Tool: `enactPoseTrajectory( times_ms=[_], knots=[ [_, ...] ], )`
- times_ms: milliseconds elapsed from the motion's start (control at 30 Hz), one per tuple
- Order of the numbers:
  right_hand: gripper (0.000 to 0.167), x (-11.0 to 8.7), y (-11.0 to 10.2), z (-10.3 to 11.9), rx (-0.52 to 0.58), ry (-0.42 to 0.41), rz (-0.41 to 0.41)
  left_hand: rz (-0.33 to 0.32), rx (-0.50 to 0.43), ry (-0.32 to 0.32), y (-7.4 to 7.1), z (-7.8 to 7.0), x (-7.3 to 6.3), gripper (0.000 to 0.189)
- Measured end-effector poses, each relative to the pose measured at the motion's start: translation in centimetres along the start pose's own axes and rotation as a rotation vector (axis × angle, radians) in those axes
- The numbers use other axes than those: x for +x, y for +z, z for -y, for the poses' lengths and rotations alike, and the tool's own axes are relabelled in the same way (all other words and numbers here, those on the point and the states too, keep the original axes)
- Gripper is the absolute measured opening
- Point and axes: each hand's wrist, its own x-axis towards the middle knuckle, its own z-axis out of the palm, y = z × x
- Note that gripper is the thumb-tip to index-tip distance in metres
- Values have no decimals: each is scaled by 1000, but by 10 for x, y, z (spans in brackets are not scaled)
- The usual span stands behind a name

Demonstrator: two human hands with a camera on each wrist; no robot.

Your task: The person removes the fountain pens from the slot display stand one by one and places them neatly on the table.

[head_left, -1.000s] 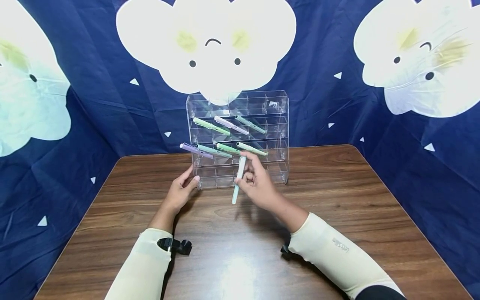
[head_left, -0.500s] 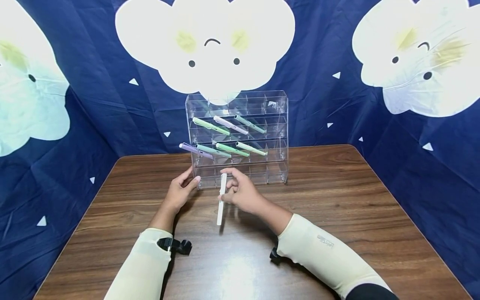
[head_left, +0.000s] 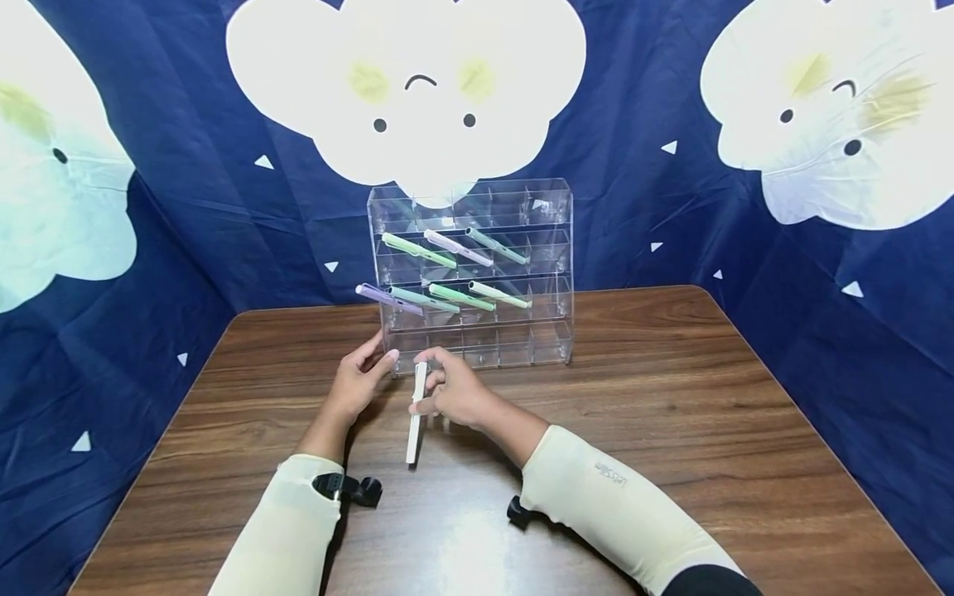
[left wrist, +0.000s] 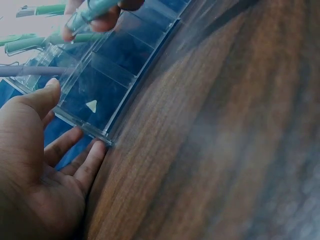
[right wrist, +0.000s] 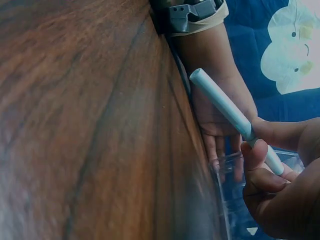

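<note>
A clear acrylic display rack [head_left: 498, 348] with tiers of compartments stands on the table. At its lower left corner is my left hand [head_left: 354, 386], fingers fairly straight against the side and thumb near the front edge. In front of the rack, my right hand [head_left: 460, 394] pinches a white capped pen [head_left: 413, 439] between thumb and fingers. The pen is tilted, its lower end pointing toward me; the right wrist view shows the pen [right wrist: 222, 104] from its rounded end. The right fingertips lie just before the rack's bottom tier.
In the second tier lie a light green pen [head_left: 417, 250], a lilac pen [head_left: 458, 248] and a grey-blue pen [head_left: 498, 247]. The third tier holds several more, from a purple pen [head_left: 387, 299] to a pale green pen [head_left: 501, 295]. A wooden table [head_left: 656, 397] extends around.
My right hand has carried the white pen down and to the left, from the rack's third tier to before its bottom left corner. My left hand and the racked pens have stayed put.
</note>
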Motion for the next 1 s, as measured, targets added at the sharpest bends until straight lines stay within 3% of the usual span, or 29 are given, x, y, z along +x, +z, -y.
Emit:
enactPoseTrajectory(
  times_ms=[367, 767, 1000],
  knots=[
    [72, 6, 8, -15, 10, 32, 65, -16, 3, 8, 0, -1, 0, 61],
    [64, 14, 9, -17, -237, 11, 143, 8, -4, -4, -1, -3, -1, 60],
    [61, 17, 12, -16, -229, 93, 164, 12, 3, -10, -2, -5, -2, 61]
  ],
)
